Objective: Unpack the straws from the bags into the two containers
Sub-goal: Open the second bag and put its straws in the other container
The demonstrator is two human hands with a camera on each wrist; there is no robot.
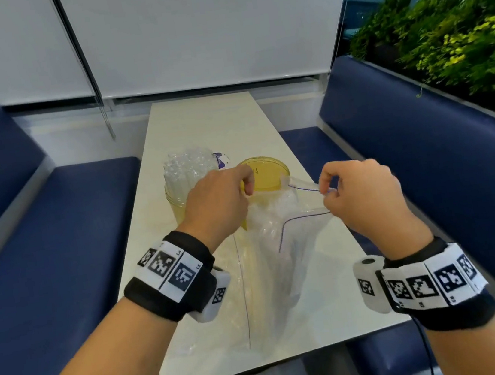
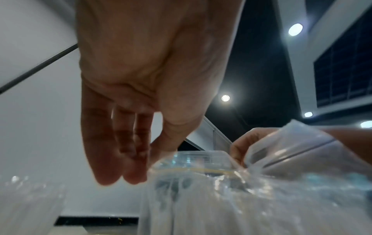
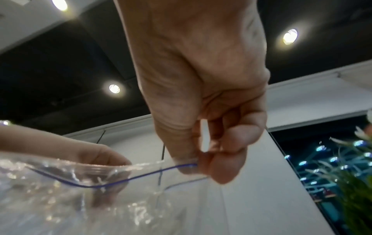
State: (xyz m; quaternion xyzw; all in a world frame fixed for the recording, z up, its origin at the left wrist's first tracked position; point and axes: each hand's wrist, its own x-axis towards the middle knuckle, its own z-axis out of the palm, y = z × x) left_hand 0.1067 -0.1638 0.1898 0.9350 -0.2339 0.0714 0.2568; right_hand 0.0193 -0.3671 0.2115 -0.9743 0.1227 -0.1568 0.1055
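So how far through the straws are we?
Done: the left container already holds wrapped straws. In hand: the left hand and right hand pinch the zip bag at its mouth, pulling it open. Left: the yellow container looks empty.

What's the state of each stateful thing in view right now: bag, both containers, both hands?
zip bag: mouth pulled open, purple seal parted, lying on the table.
right container: upright, open top, looks empty.
left container: upright, filled with wrapped straws.
left hand: pinches the bag's far edge.
right hand: pinches the bag's seal edge.
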